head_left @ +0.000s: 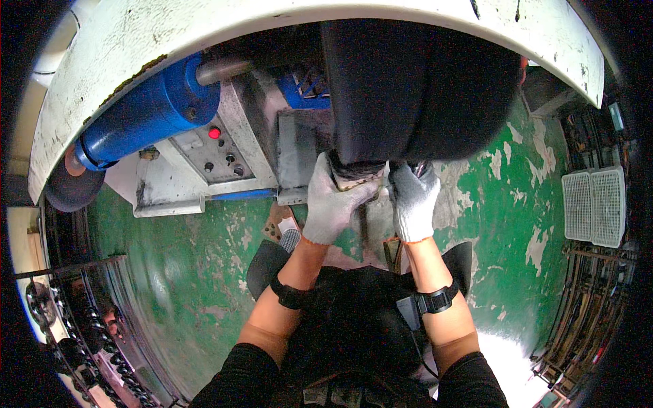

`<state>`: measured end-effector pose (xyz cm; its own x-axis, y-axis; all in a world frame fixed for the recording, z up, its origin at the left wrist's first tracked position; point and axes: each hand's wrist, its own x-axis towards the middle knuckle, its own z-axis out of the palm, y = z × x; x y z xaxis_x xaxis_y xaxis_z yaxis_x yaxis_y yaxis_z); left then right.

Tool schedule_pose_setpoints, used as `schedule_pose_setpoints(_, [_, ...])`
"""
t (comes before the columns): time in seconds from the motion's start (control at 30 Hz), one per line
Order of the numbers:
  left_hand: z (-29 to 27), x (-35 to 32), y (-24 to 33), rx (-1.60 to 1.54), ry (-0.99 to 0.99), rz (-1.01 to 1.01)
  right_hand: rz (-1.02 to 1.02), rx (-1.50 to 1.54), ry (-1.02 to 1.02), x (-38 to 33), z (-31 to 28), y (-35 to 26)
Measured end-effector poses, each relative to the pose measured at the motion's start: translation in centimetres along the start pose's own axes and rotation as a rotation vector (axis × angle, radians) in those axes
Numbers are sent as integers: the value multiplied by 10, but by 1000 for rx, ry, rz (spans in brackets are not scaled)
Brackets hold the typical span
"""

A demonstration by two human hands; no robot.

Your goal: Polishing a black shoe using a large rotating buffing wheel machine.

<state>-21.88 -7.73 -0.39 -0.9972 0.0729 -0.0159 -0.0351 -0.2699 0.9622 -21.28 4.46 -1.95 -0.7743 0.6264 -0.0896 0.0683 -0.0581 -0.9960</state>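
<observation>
Both my hands wear white knit gloves and meet just under a wide dark belt or wheel [422, 88] of a machine. My left hand [333, 204] is closed, thumb pointing right, around a small piece with a pale edge [355, 182]. The fingers of my right hand [413, 200] curl up against the same spot, with a dark bit of metal showing at their tips. What the hands grip is mostly hidden by the gloves and the dark surface above, so its kind cannot be made out.
A white curved hood [224, 32] arches over the machine. Left of the belt are a blue cylinder [143, 112] and a grey control panel [221, 153] with a red button [214, 132]. White plastic baskets [594, 207] stand right; a rack of dark round parts [85, 333] is lower left.
</observation>
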Motion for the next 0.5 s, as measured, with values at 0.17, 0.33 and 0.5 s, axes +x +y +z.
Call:
schedule_pose_setpoints(0.17, [-1, 1, -3, -201, -1, -186, 34, -60, 23, 3, -7, 16])
schedule_pose_setpoints(0.33, [-6, 2, -13, -50, 20, -130, 6, 14, -24, 0, -4, 3])
schedule_pose_setpoints(0.5, [-3, 2, -8, -94, 4, -88, 35, 74, -23, 0, -3, -3])
